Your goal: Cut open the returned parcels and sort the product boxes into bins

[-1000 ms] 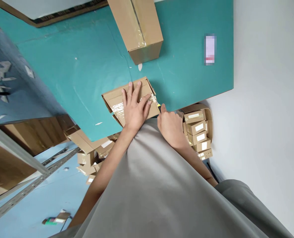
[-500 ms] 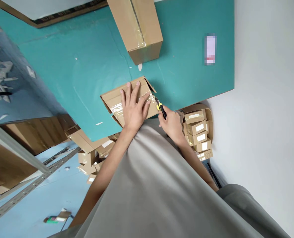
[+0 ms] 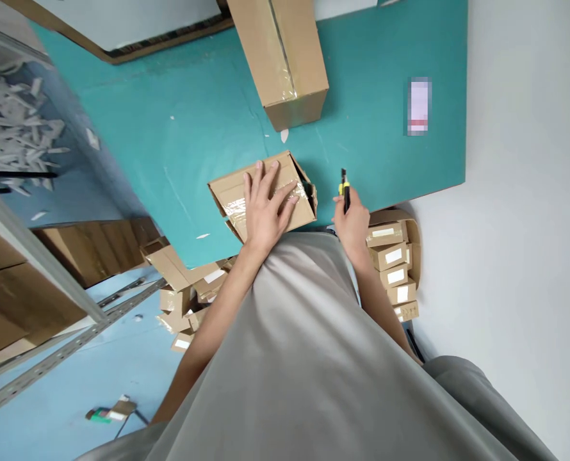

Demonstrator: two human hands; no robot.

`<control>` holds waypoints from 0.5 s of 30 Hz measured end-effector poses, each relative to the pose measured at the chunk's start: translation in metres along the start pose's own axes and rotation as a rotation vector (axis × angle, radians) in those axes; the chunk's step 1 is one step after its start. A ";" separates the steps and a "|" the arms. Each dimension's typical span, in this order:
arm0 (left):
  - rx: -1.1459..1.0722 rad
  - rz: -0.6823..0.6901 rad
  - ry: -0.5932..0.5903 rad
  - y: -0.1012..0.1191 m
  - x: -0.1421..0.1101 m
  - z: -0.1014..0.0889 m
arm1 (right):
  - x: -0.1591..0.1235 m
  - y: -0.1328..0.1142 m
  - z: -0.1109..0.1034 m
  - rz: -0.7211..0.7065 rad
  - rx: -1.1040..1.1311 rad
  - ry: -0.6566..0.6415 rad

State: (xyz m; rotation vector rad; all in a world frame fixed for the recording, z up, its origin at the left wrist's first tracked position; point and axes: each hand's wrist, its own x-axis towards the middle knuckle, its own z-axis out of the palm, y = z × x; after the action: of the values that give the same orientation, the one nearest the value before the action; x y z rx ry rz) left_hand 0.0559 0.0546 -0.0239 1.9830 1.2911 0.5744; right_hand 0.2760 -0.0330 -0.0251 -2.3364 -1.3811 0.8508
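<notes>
My left hand (image 3: 264,209) lies flat, fingers spread, on top of a small taped cardboard box (image 3: 231,192) at the near edge of the green table (image 3: 179,128). The flap at the box's right end hangs loose. My right hand (image 3: 351,219) is closed round a yellow and black utility knife (image 3: 344,187), held upright over the table a little to the right of the box, apart from it.
A larger taped cardboard box (image 3: 287,54) lies farther back on the table. A small card (image 3: 418,105) rests at the table's right. An open carton of small labelled boxes (image 3: 393,266) stands on the floor at right. More small boxes (image 3: 184,298) and a metal rack (image 3: 49,288) are at left.
My right hand has drawn the knife away from the box's right end and lifted it upright to the right. The left hand stays pressed on the box. The view has shifted slightly.
</notes>
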 end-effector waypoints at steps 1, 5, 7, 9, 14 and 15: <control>-0.013 -0.016 0.018 0.003 -0.001 -0.006 | 0.016 0.014 0.008 0.089 -0.044 0.072; 0.019 -0.100 0.217 0.003 -0.015 -0.039 | 0.072 0.057 0.034 0.254 -0.167 0.057; 0.040 -0.174 0.348 -0.011 -0.028 -0.053 | 0.087 0.070 0.039 0.281 -0.175 0.031; 0.011 -0.278 0.460 -0.035 -0.041 -0.061 | 0.093 0.074 0.037 0.288 -0.155 0.032; -0.199 -0.734 0.542 -0.109 -0.064 -0.047 | 0.073 0.029 0.019 0.015 0.031 0.163; -0.241 -0.818 0.505 -0.120 -0.066 -0.040 | 0.065 0.012 0.018 -0.064 0.074 0.176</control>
State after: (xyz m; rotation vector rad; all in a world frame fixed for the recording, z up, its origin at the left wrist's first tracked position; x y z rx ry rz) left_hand -0.0710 0.0388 -0.0872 0.9885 2.0521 0.7773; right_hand 0.2972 0.0168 -0.0676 -2.2392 -1.3201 0.6499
